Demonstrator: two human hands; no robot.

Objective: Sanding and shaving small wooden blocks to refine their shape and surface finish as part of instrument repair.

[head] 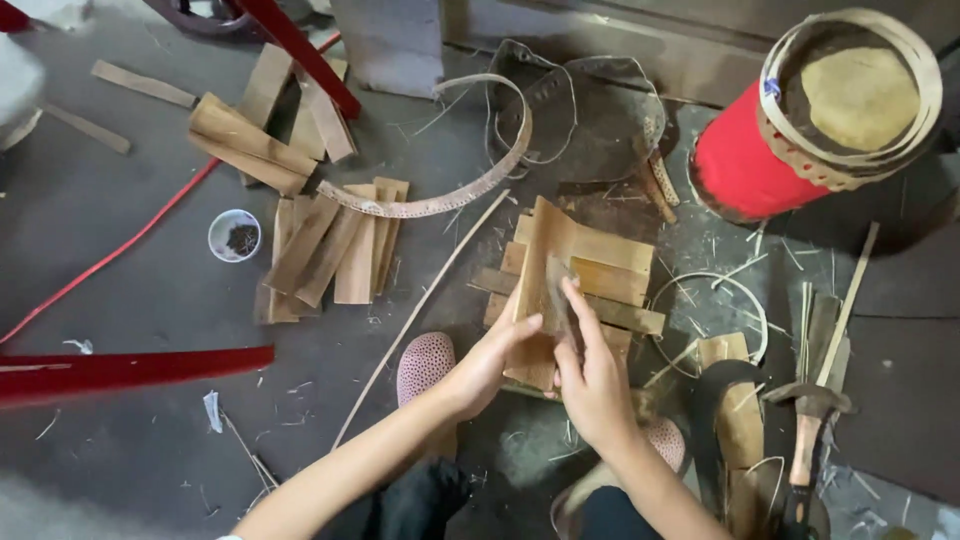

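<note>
Left hand (492, 358): grips the left edge of an upright thin wood slat (543, 290).
Right hand (590, 370): fingers pinch the same slat's right side.
Slat: above stacked wood strips (610, 275).
Nearby: hatchet (808, 440), red drum (745, 165).

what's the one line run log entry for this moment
left hand: holds wooden slat upright | right hand: fingers on slat face | under: slat pile | nearby: red drum

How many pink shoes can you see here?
2. One pink shoe sits on the floor just left of the left hand. The other shoe peeks out right of the right hand, mostly hidden behind the forearm.
</note>
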